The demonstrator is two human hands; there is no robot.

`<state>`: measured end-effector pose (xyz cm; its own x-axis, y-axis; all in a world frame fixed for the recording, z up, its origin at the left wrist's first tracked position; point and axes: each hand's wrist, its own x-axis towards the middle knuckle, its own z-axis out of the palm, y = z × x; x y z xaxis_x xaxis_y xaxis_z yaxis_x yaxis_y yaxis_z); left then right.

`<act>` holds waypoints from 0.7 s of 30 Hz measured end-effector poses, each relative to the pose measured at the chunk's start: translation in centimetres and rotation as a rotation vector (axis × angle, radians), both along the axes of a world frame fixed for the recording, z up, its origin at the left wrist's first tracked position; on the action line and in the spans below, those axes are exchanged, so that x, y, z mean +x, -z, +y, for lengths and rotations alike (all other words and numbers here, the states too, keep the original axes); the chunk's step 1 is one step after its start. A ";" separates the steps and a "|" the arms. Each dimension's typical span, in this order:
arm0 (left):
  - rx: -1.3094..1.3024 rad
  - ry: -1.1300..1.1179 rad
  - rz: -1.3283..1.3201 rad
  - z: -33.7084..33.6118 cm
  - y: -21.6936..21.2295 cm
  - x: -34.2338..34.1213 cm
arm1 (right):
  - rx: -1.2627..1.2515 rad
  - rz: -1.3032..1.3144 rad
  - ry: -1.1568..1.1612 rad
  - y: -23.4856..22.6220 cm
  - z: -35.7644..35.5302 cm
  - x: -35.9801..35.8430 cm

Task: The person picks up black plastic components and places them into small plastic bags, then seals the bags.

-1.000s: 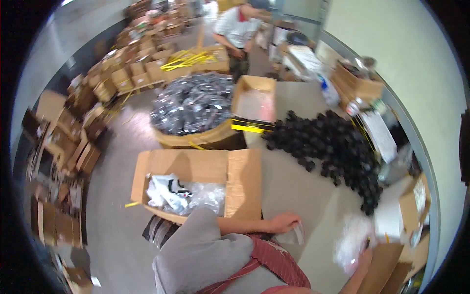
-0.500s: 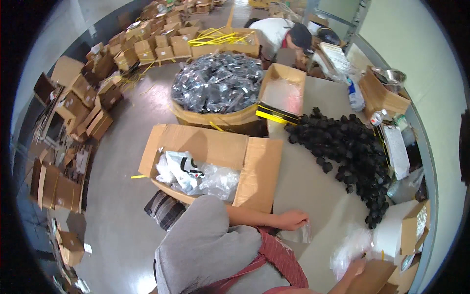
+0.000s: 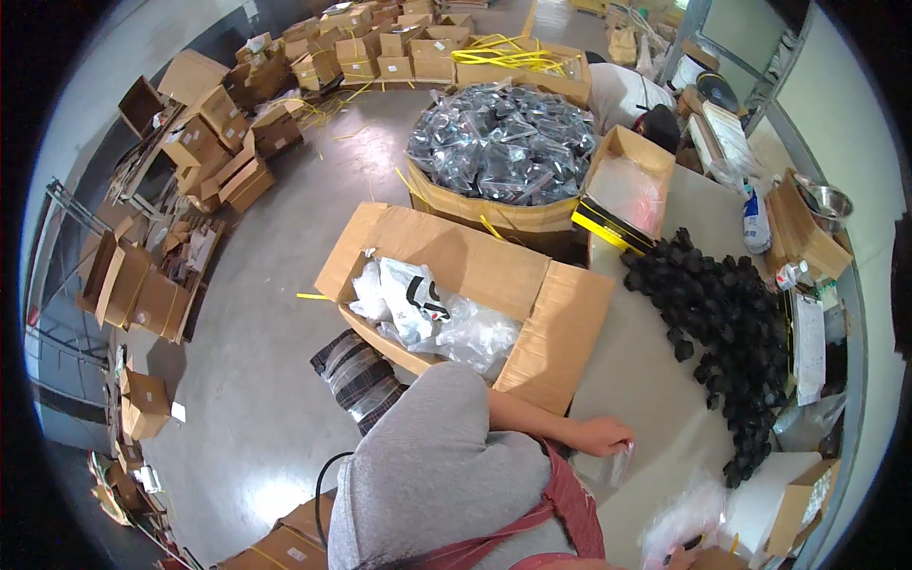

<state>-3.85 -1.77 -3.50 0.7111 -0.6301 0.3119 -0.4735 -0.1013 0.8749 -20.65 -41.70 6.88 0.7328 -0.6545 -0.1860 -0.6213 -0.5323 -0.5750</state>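
Note:
My left hand (image 3: 603, 436) is closed on the edge of a small clear plastic bag (image 3: 619, 465), which hangs over the grey tabletop (image 3: 627, 380). At the lower edge my right hand (image 3: 686, 555) is mostly cut off by the picture. Its fingers look closed around a small dark spot that I cannot make out. Just above it lies a heap of thin clear plastic bags (image 3: 679, 518). Farther up the table spreads a large pile of black, knobbly pieces (image 3: 712, 323), apart from both hands.
An open cardboard box (image 3: 432, 237) with plastic bags inside stands by my left forearm. Behind it is a big round container (image 3: 475, 214) full of bagged dark items. A shallow carton (image 3: 627, 180) sits at the table's far end. Another person (image 3: 627, 100) bends beyond it.
The view has swung so the scene sits farther right and rotated. My left hand still grips the clear bag. My right hand is lower and shows less, with a dark spot at its fingers.

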 end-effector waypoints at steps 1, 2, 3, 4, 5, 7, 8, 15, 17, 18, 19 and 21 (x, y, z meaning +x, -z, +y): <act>-0.013 0.040 -0.008 -0.6 -0.3 0.2 | -0.555 0.249 -0.220 4.8 -4.6 -3.9; -0.001 0.071 -0.014 -1.4 0.2 0.3 | -1.074 0.377 -0.407 10.3 -9.9 -7.9; 0.014 0.080 -0.018 -1.7 0.7 0.4 | -1.428 0.386 -0.487 14.0 -12.9 -9.9; 0.006 0.077 -0.014 -1.6 0.4 0.5 | -1.772 0.352 -0.498 17.1 -16.0 -11.9; -0.009 0.083 0.017 -1.5 0.3 0.6 | -1.534 0.197 -0.435 16.9 -14.0 -10.2; -0.024 0.068 0.047 -1.4 0.6 0.8 | -1.099 -0.067 -0.382 15.3 -6.9 -6.1; -0.008 0.053 0.002 -1.5 0.7 0.7 | -0.936 -0.190 -0.375 13.8 -3.5 -5.0; -0.286 0.255 -0.296 -2.8 -3.8 -0.6 | 0.118 -0.390 -0.514 1.1 23.2 3.1; -0.207 0.267 -0.201 -2.6 -4.8 -0.7 | 0.252 -0.359 -0.528 0.7 23.6 3.7; -0.128 0.289 -0.101 -2.5 -5.3 -0.8 | 0.393 -0.424 -0.422 1.2 22.6 3.9; -0.131 0.313 -0.103 -2.4 -6.4 -0.8 | 0.526 -0.497 -0.286 1.4 22.0 3.4; -0.105 0.230 -0.018 -1.2 -8.6 -0.4 | 0.518 -0.425 -0.310 -1.2 22.0 3.4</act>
